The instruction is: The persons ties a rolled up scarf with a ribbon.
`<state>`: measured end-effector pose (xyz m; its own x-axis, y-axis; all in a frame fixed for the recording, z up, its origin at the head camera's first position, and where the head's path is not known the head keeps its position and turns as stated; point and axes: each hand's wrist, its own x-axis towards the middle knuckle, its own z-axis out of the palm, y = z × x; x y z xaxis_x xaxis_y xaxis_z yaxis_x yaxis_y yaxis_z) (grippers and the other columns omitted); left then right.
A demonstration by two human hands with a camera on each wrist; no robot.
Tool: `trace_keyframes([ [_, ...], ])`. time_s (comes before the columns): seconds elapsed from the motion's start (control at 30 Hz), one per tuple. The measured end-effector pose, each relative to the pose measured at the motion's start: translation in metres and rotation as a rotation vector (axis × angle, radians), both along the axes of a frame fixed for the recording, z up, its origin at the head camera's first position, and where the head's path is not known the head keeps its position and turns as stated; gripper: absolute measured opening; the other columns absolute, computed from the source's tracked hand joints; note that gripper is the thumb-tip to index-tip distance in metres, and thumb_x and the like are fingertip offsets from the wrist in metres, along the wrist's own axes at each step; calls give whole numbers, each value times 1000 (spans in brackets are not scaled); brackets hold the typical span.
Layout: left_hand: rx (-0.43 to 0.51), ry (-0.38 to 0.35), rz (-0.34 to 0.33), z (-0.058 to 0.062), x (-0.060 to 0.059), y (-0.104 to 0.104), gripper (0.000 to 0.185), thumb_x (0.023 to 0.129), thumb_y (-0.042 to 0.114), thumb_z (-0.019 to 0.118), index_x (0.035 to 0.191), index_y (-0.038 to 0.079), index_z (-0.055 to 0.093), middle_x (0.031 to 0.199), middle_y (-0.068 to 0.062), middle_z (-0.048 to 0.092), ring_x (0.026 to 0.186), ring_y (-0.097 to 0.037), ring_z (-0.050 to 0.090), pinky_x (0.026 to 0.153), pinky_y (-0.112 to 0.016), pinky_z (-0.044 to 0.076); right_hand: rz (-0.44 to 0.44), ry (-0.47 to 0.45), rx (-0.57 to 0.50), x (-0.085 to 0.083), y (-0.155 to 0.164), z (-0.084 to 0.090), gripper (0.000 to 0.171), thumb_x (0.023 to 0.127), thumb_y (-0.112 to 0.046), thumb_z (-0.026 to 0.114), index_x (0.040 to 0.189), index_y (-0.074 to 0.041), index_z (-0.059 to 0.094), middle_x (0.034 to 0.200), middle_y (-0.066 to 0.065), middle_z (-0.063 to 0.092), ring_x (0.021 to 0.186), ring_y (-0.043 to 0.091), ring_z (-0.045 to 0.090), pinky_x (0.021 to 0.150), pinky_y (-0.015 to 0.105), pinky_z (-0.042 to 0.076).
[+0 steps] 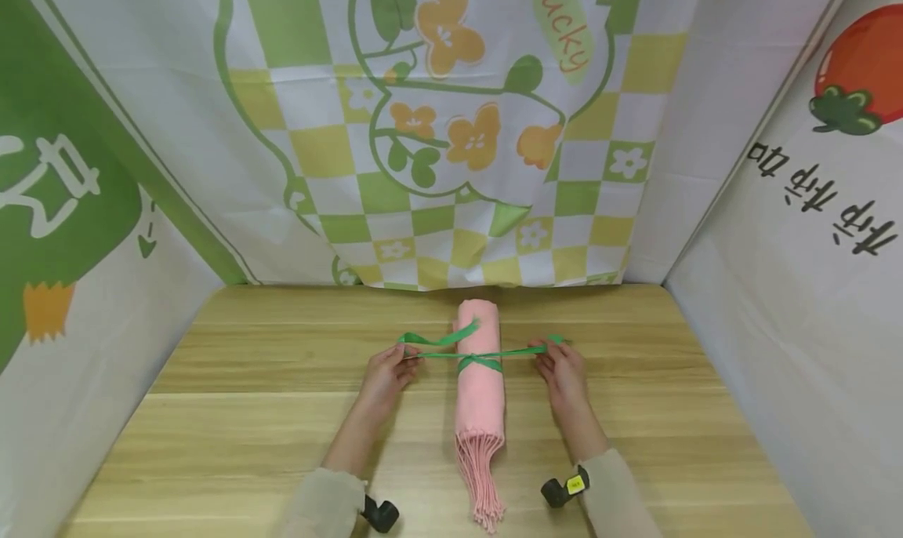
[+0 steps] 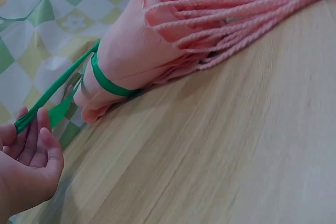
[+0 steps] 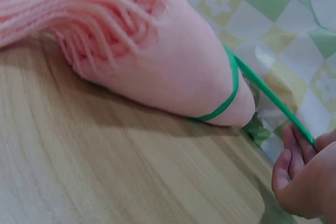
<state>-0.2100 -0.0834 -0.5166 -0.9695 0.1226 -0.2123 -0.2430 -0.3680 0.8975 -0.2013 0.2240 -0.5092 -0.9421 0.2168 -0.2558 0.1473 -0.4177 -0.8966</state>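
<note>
A rolled pink scarf [image 1: 480, 405] lies lengthwise on the table, its fringe [image 1: 480, 475] toward the person. Around its middle runs a green ribbon [image 1: 481, 363], crossed on top, with its two ends drawn out sideways. On the left, the left hand [image 1: 386, 377] pinches one end between thumb and fingers; a loose tail of that end loops back over the roll. The right hand [image 1: 564, 372] pinches the other end, and a short tail sticks out past its fingers. Both stretches look taut in the wrist views, where the ribbon [image 2: 113, 85] circles the scarf [image 3: 184, 61] closely.
The wooden table [image 1: 282, 428] reaches back to a checkered cloth [image 1: 451, 240] hanging behind it. Printed side walls stand at left and right. A dark wrist camera [image 1: 381, 514] sits by the left sleeve, another camera [image 1: 560, 491] by the right.
</note>
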Motion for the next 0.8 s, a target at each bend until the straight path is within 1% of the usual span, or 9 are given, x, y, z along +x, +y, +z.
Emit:
trace_keyframes([
  [0.1,34,-13,35,0,3,0,29,108,20,42,94,9,65,101,1,65,98,-15,63,87,-25,52,-37,-16,22,3,0,3,31,106,-15,45,126,8,52,93,-4,76,88,7,69,94,28,54],
  [0.17,58,-25,78,1,4,1,28,107,20,43,94,9,65,99,2,65,96,-13,64,89,-25,51,-74,-28,42,5,-1,4,35,106,-15,46,129,11,51,94,-1,77,88,7,71,93,28,55],
  [0.3,137,-53,174,0,4,1,29,107,16,43,91,8,66,89,3,68,85,-10,66,81,-21,53,-184,-58,46,5,-6,0,33,105,-11,49,124,15,55,94,6,77,89,13,73,87,29,58],
  [0.4,253,-55,200,-4,5,0,31,108,14,41,92,6,67,87,1,69,83,-10,65,77,-18,52,-221,-68,15,4,-13,-5,31,104,-10,51,121,15,56,92,7,77,90,17,74,89,31,59],
  [0.47,352,-42,191,-8,7,-2,31,108,14,39,96,4,67,93,-1,67,87,-10,62,79,-19,50,-199,-64,-33,4,-15,-6,29,104,-10,50,121,13,55,94,7,77,92,17,73,93,33,57],
  [0.57,520,-10,148,-12,10,-9,28,108,13,37,102,6,64,104,-2,63,98,-12,57,87,-21,46,-132,-38,-160,3,-12,-6,25,105,-11,47,122,7,55,97,5,77,98,16,72,96,32,55],
  [0.67,655,3,120,-13,10,-19,26,107,11,38,102,8,63,106,-2,64,102,-13,57,92,-22,45,-100,-20,-291,3,-2,-3,17,105,-10,46,111,-2,59,98,3,76,102,15,70,92,27,53],
  [0.73,696,4,127,-11,9,-27,25,107,11,41,99,9,64,103,-1,67,99,-13,60,91,-22,46,-91,-13,-372,4,6,-1,18,105,-9,46,101,-7,63,97,3,75,102,15,69,90,26,51],
  [0.8,714,-1,143,-9,7,-35,25,106,11,43,98,9,67,99,-1,70,97,-12,63,90,-22,47,-82,-10,-442,4,14,1,25,105,-9,45,92,-10,66,95,2,75,102,14,68,91,26,49],
])
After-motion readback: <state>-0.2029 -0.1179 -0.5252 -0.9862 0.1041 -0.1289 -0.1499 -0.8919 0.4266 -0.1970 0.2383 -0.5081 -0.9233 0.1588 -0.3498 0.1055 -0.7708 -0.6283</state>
